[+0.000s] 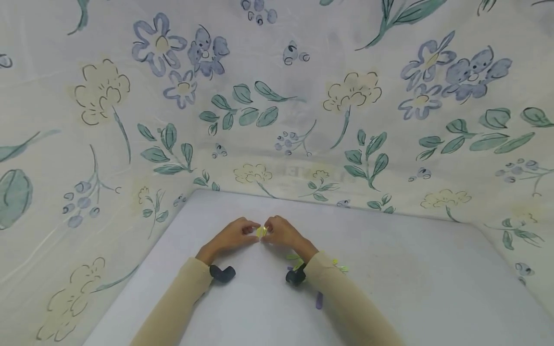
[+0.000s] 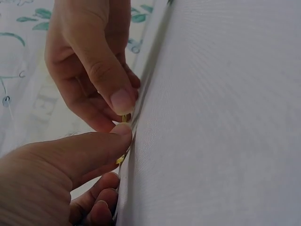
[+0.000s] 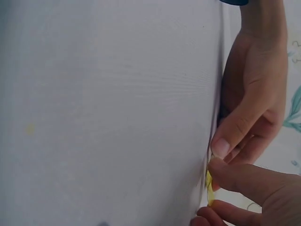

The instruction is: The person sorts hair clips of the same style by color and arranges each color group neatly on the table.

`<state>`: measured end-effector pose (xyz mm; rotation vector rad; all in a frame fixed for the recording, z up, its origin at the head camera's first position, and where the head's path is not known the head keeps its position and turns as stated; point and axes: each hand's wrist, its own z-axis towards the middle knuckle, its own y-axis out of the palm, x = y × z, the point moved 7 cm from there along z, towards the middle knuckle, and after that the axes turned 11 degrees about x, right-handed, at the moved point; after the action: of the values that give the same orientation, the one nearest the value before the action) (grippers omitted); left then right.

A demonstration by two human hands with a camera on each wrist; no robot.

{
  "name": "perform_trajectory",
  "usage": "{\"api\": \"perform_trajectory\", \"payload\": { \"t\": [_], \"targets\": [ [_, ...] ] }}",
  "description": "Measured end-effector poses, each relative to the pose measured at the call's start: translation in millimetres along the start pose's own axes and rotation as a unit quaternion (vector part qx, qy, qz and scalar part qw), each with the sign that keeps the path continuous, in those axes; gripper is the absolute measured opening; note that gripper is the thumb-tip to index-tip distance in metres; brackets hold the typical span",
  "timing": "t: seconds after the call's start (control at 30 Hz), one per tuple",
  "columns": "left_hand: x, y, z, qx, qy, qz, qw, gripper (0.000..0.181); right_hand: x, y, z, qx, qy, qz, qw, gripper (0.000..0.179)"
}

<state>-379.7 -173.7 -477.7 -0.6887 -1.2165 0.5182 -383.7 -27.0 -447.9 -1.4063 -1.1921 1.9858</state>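
Note:
In the head view a small, thin, shiny yellow piece [image 1: 260, 232] is between both hands, close over the white table. My left hand [image 1: 238, 234] pinches it from the left with thumb and fingers. From the other side, my right hand [image 1: 282, 232] pinches it too, the two sets of fingertips nearly meeting. Seen from the left wrist, the yellow piece [image 2: 120, 159] shows as a thin edge below the left thumb. The right wrist view has a narrow strip of the yellow piece [image 3: 209, 188] by the fingertips; its exact kind I cannot tell.
Several yellow-green pieces [image 1: 297, 263] lie beside the right wrist, partly hidden by it, with more yellow-green bits [image 1: 343, 268] beyond the sleeve. A purple strip [image 1: 319, 301] lies by the right forearm. Flower-patterned cloth [image 1: 259, 134] hangs behind the white table [image 1: 411, 283].

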Motion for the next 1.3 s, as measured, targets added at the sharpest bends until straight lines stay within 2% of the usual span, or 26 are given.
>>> {"api": "perform_trajectory", "payload": {
  "t": [0.27, 0.67, 0.93, 1.17, 1.3],
  "targets": [
    [-2.2, 1.1, 2.4, -0.004, 0.010, -0.001, 0.9999, 0.046, 1.9, 3.1, -0.6, 0.002, -0.005, -0.036, 0.9994, 0.043],
    [-5.4, 4.6, -1.4, -0.008, 0.012, -0.003, 0.9999, 0.045, 7.1, 9.6, -3.2, -0.009, 0.019, -0.029, 0.9994, 0.046],
    [-7.1, 6.9, -0.8, -0.010, 0.014, 0.000, 0.9998, 0.045, 5.5, 9.0, -3.7, -0.011, 0.001, -0.028, 0.9995, 0.047],
    [-6.9, 4.5, 2.9, -0.005, 0.019, 0.013, 0.9997, 0.045, 0.4, -0.2, -4.9, -0.020, 0.001, -0.037, 0.9991, 0.057],
    [-8.4, 2.5, 5.0, -0.005, 0.012, 0.020, 0.9997, 0.044, -6.6, -16.7, -7.2, -0.013, -0.033, -0.030, 0.9989, 0.055]
  ]
}}
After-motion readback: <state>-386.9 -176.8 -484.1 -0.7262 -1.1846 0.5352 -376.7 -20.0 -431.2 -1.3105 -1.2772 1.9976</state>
